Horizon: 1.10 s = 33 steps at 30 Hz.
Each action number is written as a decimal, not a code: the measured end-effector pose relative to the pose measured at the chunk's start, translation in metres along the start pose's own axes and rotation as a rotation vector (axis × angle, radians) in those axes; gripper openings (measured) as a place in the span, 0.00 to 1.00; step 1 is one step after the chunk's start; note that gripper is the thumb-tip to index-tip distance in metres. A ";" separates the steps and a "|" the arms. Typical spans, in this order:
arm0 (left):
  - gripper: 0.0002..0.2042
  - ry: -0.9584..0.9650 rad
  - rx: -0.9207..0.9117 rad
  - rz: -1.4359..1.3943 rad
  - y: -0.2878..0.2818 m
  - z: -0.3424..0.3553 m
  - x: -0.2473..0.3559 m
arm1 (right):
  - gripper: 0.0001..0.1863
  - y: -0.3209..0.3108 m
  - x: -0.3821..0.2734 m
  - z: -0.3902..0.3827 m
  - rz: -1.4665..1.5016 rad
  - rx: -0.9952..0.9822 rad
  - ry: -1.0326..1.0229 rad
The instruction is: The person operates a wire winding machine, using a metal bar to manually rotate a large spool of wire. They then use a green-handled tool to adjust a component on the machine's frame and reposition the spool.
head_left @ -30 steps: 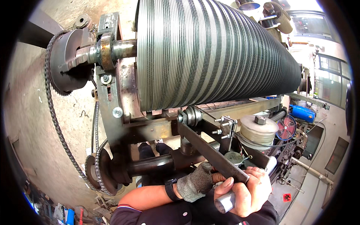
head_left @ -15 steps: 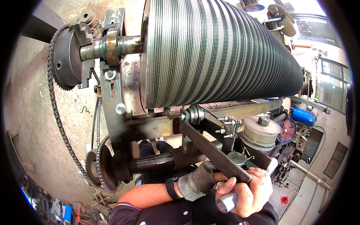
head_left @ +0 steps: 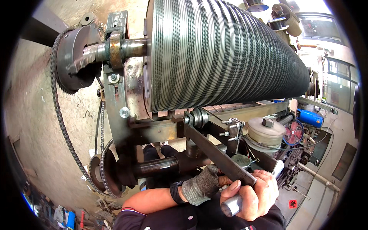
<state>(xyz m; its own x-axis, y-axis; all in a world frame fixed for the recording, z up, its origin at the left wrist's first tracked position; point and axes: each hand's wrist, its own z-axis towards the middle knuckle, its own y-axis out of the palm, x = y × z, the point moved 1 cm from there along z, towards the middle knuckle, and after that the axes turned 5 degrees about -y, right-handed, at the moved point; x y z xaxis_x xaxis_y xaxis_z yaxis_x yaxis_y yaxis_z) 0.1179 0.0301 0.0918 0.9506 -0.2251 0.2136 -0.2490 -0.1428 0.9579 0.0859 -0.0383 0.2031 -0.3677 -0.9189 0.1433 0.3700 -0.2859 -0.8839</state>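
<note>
My left hand (head_left: pixel 201 182), in a grey fingerless knit glove, is curled beneath a flat steel bar (head_left: pixel 212 153); what its fingertips hold is hidden. My right hand (head_left: pixel 257 195) is closed round a metal tube (head_left: pixel 229 207) at the bar's near end, fingers over the bar. The bar carries a small grooved roller (head_left: pixel 200 117), just below a large drum (head_left: pixel 222 53) wound with striped strands. Beside the bar are a pale spool (head_left: pixel 260 136) topped by a hex bolt, a bracket (head_left: pixel 234 128) with studs and a small round fitting (head_left: pixel 240 161).
A chuck with sprocket (head_left: pixel 73 57) and hanging chain (head_left: pixel 61 117) are at left, a lower shaft (head_left: pixel 155 168) below. At right are a blue cylinder (head_left: pixel 308 118), a red fan (head_left: pixel 293 133) and machinery (head_left: pixel 297 157). Tools (head_left: pixel 73 218) lie at bottom left.
The chuck's visible shape and the drum's stripes differ, as if rotating. The scene sits slightly right and higher in view than a second ago. Both hands keep their hold on the bar assembly.
</note>
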 end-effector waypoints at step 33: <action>0.06 -0.033 -0.153 -0.246 -0.007 0.004 -0.011 | 0.10 -0.001 0.019 0.012 0.095 0.037 -0.053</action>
<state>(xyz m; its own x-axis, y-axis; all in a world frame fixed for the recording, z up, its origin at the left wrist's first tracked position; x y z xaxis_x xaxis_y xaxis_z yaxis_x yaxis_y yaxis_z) 0.1087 0.0294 0.0818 0.9719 -0.2332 -0.0324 0.0212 -0.0504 0.9985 0.0887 -0.0585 0.2114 -0.2839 -0.9552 0.0837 0.4324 -0.2054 -0.8780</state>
